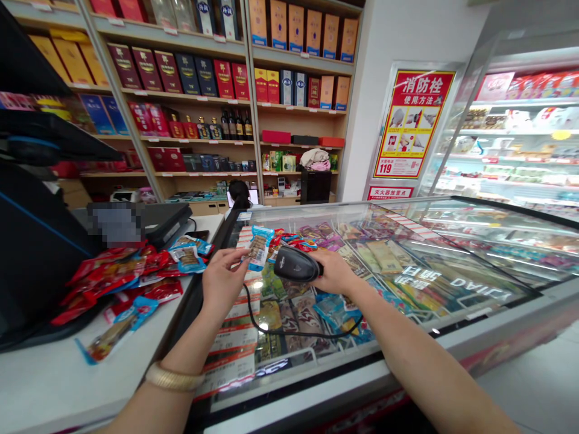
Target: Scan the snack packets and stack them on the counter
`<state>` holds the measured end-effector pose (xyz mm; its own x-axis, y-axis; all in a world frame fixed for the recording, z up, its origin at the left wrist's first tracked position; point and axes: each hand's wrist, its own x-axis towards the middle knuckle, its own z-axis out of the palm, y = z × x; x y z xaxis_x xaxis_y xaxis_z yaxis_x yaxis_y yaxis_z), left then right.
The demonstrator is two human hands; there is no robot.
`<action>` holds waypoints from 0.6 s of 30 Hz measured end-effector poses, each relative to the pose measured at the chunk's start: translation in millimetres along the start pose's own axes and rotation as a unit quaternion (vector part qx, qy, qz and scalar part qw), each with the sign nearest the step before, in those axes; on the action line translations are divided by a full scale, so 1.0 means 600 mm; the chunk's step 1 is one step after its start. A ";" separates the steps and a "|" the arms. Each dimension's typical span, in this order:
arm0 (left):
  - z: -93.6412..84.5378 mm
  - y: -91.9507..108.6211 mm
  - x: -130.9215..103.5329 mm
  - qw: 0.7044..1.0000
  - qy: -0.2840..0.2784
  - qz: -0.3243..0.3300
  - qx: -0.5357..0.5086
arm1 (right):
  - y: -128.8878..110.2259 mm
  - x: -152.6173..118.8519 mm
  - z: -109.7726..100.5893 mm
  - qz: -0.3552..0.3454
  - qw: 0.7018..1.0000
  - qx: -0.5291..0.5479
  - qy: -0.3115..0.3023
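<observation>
My left hand (226, 277) pinches a small blue-edged snack packet (259, 246) by its left side, above the glass-topped freezer (289, 367). My right hand (332, 271) is wrapped round the handle of a black barcode scanner (296, 265), whose head points left at the packet, a short gap away. From the scanner a black cable (289, 333) loops over the glass. Several red and blue snack packets (289, 240) lie beyond the scanner on the freezer top. To the left, a heap of red packets (131, 271) rests on the white counter (40, 386), with a blue-edged packet (117, 331) in front.
A black checkout machine (36, 241) stands on the counter at left. Boxed bottles (190, 75) fill the shelves behind. At the back, a person's dark-haired head (239, 194) shows. A lit display fridge (525, 150) is at right, beside a red fire-hydrant poster (414, 123).
</observation>
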<state>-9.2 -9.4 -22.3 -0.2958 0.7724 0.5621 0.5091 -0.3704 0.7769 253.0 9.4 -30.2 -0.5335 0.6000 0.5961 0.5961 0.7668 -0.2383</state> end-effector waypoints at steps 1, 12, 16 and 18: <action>0.000 0.001 0.000 1.000 0.000 -0.001 0.000 | -0.001 0.000 0.000 0.001 1.000 0.000 -0.001; -0.024 -0.013 0.032 0.963 0.121 -0.169 -0.170 | 0.007 -0.002 0.004 0.011 1.000 0.004 0.016; -0.082 -0.024 0.073 0.926 0.304 -0.185 -0.124 | 0.010 -0.004 0.005 0.013 1.000 0.011 0.022; -0.103 -0.036 0.085 0.910 0.346 -0.201 -0.111 | 0.012 -0.004 0.006 0.014 1.000 0.007 0.027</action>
<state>-85.2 6.2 7.4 -0.8987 0.3879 0.2045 0.0941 -0.2847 0.9540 256.2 14.0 -36.4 -0.4833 0.6093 0.6286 0.6024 0.7525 -0.2662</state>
